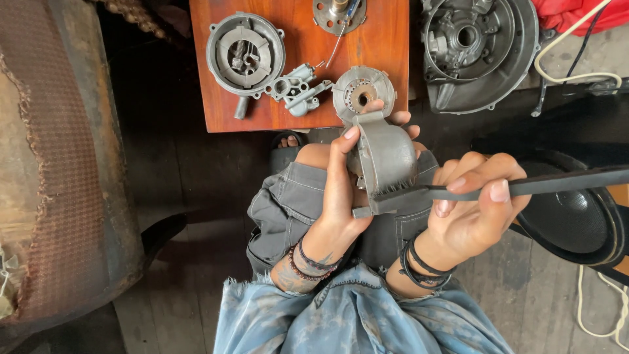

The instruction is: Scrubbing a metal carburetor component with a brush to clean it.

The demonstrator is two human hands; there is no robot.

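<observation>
In the head view, a grey metal housing (385,160) with a rounded back was held above the person's lap, just in front of the near edge of a small wooden table (301,98). The left hand (341,196) was wrapped around the left side of the housing, the thumb pressed on its upper edge and the fingertips showing behind it near the top; this grip was closed firmly on the part. The right hand (472,203) was closed around a long dark flat tool (524,187), whose bristled end was laid against the lower edge of the housing, so the tool and the housing were touching.

On the table, a round grey cover with a spring inside (246,54), a small pump-like casting (298,88) beside it and a round part with a copper centre (362,92) were laid out, apart from both hands. A large engine cover (478,52) was lying on the floor to the right, and a black round speaker-like object (576,219) was near the right hand.

The step in hand was judged to be the cleaning of the housing with the tool. For the next stroke, a steady hold by the left hand and a controlled pull along the edge would be required, so that the tool did not slip off.
</observation>
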